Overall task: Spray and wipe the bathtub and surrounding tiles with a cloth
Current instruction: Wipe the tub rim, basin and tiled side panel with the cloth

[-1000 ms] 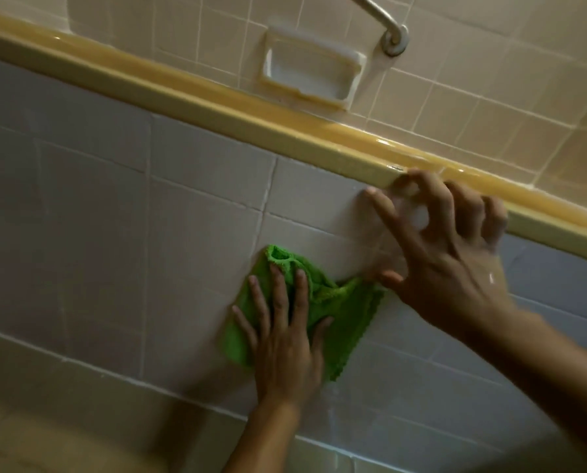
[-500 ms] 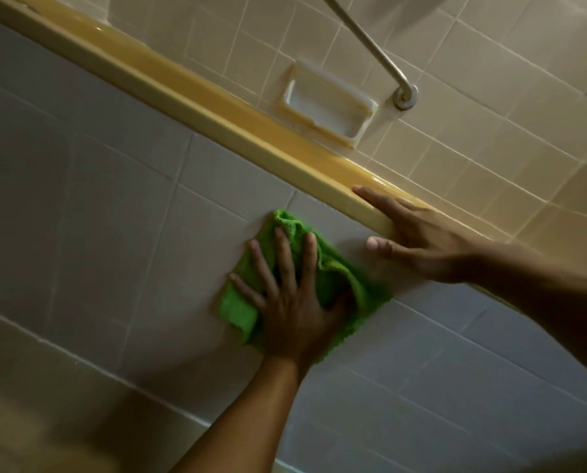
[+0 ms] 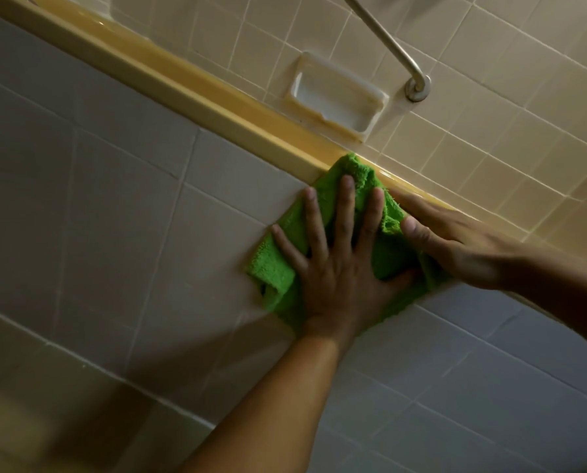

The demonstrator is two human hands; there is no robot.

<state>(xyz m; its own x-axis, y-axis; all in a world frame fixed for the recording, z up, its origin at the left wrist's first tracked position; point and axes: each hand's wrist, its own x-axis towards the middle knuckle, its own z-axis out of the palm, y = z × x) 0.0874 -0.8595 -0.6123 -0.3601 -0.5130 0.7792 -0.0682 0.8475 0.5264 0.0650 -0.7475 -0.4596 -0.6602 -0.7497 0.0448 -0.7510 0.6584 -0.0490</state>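
A bright green cloth (image 3: 271, 268) lies flat against the grey tiles (image 3: 114, 199) on the tub's outer side, and its top edge reaches onto the yellow tub rim (image 3: 200, 93). My left hand (image 3: 336, 268) presses on the cloth with its fingers spread, pointing up toward the rim. To the right, my right hand (image 3: 456, 244) rests on the rim with its fingers along the rim and its thumb touching the cloth's right edge. No spray bottle is in view.
Beige wall tiles (image 3: 490, 131) rise behind the rim. A recessed soap dish (image 3: 336, 97) is set into them, and a metal grab bar (image 3: 387, 42) slants down to its mount beside the dish. A tan floor (image 3: 29, 421) shows at the lower left.
My left hand has slid the cloth up and to the right, from mid-tile to the yellow rim. My right hand went from clawed fingers to lying flat along the rim.
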